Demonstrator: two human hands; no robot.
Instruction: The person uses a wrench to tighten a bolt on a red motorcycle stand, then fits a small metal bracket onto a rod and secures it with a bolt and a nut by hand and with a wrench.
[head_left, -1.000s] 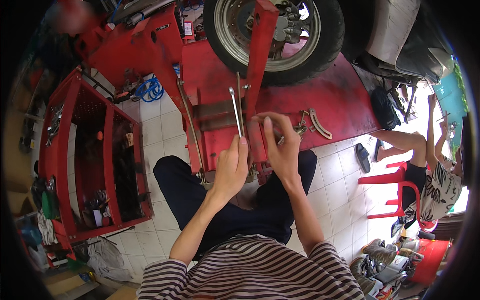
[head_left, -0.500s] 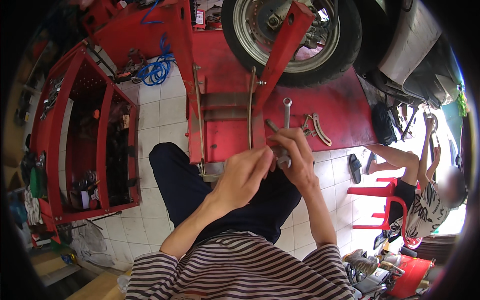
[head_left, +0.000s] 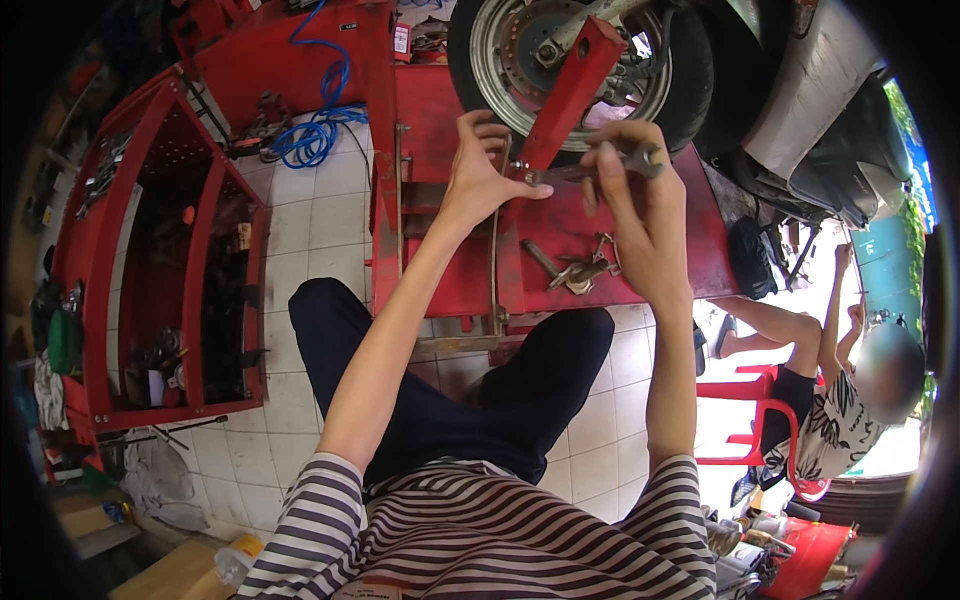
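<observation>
My left hand (head_left: 480, 175) reaches to the upright red arm (head_left: 553, 110) of the stand, fingers apart and curled, thumb extended at the bolt (head_left: 524, 172) low on that arm. To its right, my right hand (head_left: 640, 220) grips a metal wrench (head_left: 645, 160), held roughly horizontal beside the same bolt; its far end is blurred. A motorcycle wheel (head_left: 485, 65) lies behind the arm. Below my hands, small metal brackets and fittings (head_left: 578, 275) rest on the red platform (head_left: 445, 275).
A red tool cart (head_left: 150, 395) stands at left, a coiled blue hose (head_left: 305, 145) behind it. A scooter body (head_left: 780, 130) fills the upper right. Another person (head_left: 830, 410) sits on a red plastic chair (head_left: 730, 390) at right. Assorted items (head_left: 800, 550) crowd the lower right.
Both my hands have risen from near my knees to the bolt on the red arm. My left hand has opened, and the wrench in my right hand now lies across beside the bolt.
</observation>
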